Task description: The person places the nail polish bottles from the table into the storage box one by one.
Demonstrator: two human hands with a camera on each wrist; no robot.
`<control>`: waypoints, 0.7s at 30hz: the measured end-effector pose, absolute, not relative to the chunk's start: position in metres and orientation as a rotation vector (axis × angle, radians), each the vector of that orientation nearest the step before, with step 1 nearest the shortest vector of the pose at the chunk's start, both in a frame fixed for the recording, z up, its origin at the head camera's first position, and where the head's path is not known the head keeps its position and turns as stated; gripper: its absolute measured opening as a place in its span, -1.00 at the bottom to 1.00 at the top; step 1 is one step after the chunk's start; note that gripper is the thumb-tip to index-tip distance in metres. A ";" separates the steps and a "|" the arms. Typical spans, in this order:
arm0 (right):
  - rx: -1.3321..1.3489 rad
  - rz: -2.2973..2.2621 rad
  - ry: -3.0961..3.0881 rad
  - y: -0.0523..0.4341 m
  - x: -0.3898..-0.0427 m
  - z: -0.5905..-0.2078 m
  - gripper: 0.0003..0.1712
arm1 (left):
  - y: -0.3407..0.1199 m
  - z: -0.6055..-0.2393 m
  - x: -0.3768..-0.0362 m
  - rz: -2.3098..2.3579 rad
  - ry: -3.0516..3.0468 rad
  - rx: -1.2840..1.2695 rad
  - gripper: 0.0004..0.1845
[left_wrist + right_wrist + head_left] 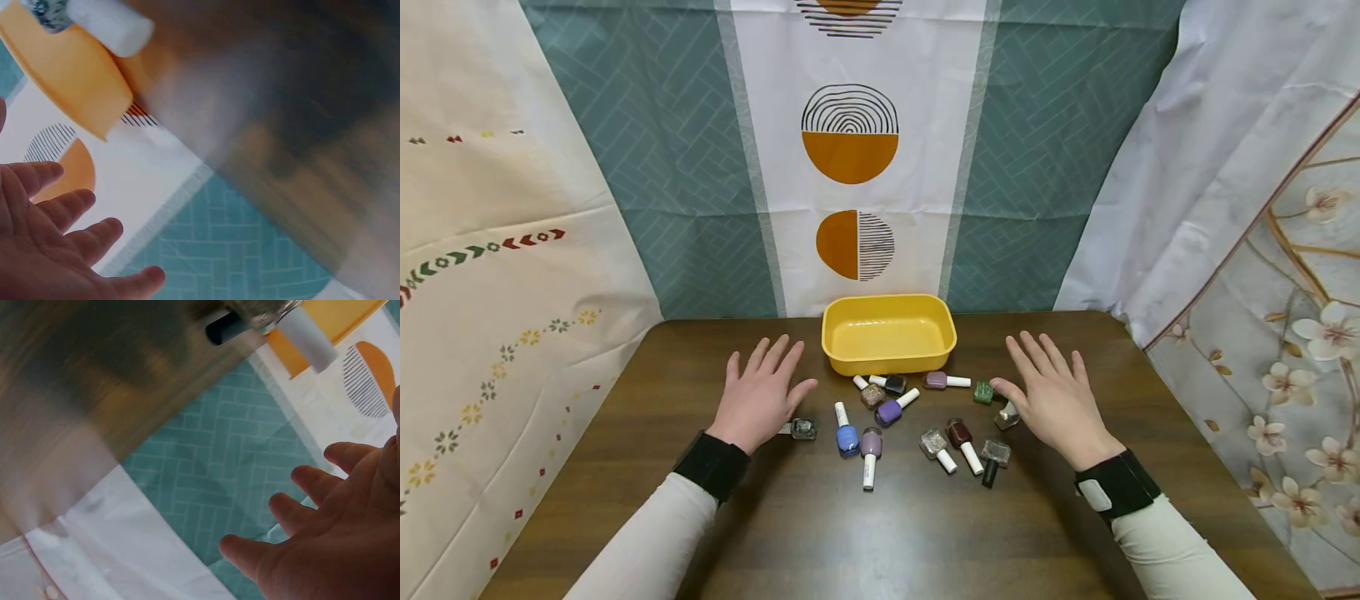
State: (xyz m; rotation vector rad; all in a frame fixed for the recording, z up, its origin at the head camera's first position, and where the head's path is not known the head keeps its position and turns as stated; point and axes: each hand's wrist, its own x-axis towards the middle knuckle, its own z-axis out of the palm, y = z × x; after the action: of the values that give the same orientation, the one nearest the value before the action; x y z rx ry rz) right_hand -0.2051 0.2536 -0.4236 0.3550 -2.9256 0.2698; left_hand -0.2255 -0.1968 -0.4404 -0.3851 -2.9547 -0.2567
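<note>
Right now your dark wooden counter (880, 533) carries everything, with patterned curtains hanging behind and to both sides of it. At its far edge sits the yellow tub (888, 334), nothing visible inside it. Your left hand (762, 393) lies flat with fingers spread and straight, holding nothing, left of the tub; your right hand (1055, 397) is spread the same way on the other side, also holding nothing. Between your hands the nail polish bottles (917, 417) lie scattered on the counter just in front of the tub. A grey glitter bottle (802, 428) lies just beside your left thumb, and a pale bottle (1007, 415) lies close against your right thumb, though I cannot tell whether they touch.
</note>
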 end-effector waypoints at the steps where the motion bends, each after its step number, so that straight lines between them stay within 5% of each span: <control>1: 0.366 0.266 -2.922 0.252 -0.205 -0.424 -0.04 | -0.193 -0.439 -0.227 -0.247 -2.940 -0.409 -0.17; 21: 0.537 0.200 -2.819 0.214 -0.200 -0.426 -0.03 | -0.134 -0.426 -0.259 -0.101 -2.807 -0.759 -0.41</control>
State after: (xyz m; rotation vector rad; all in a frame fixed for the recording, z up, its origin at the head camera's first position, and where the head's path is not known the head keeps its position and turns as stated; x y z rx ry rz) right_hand -0.2004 0.2136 -0.4263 0.5366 -2.8188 0.2003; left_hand -0.2586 -0.1339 -0.4257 -0.7586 -2.8074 -0.1012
